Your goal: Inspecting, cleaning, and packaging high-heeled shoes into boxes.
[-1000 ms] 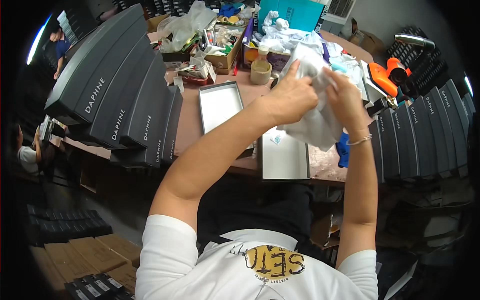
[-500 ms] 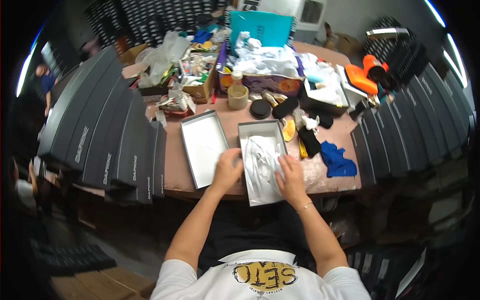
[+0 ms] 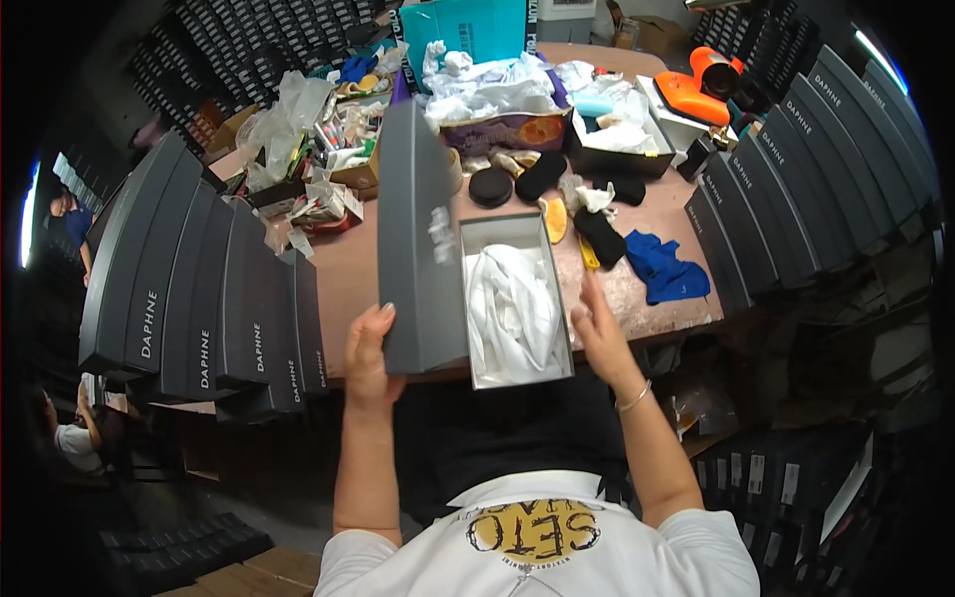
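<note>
Light falls from overhead and lands hardest on the middle of the desk (image 3: 348, 269), where the white paper (image 3: 512, 308) in the open box (image 3: 517, 373) is nearly washed out, while the floor below and the outer ring of the view sink into black. Bright slivers of glare show at the far left and upper right rim. The stacked dark boxes (image 3: 199, 289) bow outward with the fisheye bend, and everything stays fairly sharp in the centre but softens and smears toward the edges.
</note>
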Motion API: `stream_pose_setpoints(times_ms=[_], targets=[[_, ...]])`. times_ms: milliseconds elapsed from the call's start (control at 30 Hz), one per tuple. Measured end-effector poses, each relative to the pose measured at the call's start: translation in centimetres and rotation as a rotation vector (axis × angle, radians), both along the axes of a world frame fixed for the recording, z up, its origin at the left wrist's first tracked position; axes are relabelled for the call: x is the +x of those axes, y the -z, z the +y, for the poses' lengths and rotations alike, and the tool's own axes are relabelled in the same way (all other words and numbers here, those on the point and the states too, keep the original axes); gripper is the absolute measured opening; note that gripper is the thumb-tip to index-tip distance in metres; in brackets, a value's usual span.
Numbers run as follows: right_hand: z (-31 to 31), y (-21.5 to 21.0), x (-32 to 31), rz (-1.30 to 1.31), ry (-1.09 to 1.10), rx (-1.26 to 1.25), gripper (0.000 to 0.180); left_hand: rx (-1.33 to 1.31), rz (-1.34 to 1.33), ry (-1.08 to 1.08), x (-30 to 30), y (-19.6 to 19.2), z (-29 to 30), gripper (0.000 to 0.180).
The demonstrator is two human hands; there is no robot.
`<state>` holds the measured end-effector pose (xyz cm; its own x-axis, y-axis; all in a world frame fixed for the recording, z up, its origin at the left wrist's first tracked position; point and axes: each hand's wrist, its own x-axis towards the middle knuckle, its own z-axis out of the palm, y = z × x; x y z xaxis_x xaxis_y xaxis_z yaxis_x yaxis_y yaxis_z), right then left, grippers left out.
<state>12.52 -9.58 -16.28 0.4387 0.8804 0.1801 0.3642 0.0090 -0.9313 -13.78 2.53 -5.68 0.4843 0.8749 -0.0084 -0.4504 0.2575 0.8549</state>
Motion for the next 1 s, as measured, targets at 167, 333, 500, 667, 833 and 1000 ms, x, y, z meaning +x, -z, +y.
stream_pose_setpoints(times_ms=[167,333,500,667,833,1000], targets=[[2.3,-3.4,0.7,0.131,-0.073,-0.037,0.067,-0.077,0.113,-0.009,4.1,7.6,-3.3,0.040],[2.2,3.1,2.4,0.181,-0.037,-0.395,0.058,0.425,0.648,0.051,5.6,12.1,-1.9,0.060],[3.1,1.7,1.5,0.045,-0.038,-0.356,0.063,0.025,0.263,-0.080,5.1,12.5,-1.8,0.059],[4.4,-2.9,-1.8,0.208,-0.132,-0.080,0.064,-0.094,0.046,-0.140,2.1,10.2,0.7,0.070],[7.5,-1.5,-1.8,-0.360,-0.206,-0.026,0.062,0.177,0.068,-0.272,-6.8,2.3,2.1,0.054],[9.7,1.8,-1.4,-0.923,-0.233,-0.498,0.046,0.875,1.149,-0.243,-6.0,3.9,2.2,0.057]])
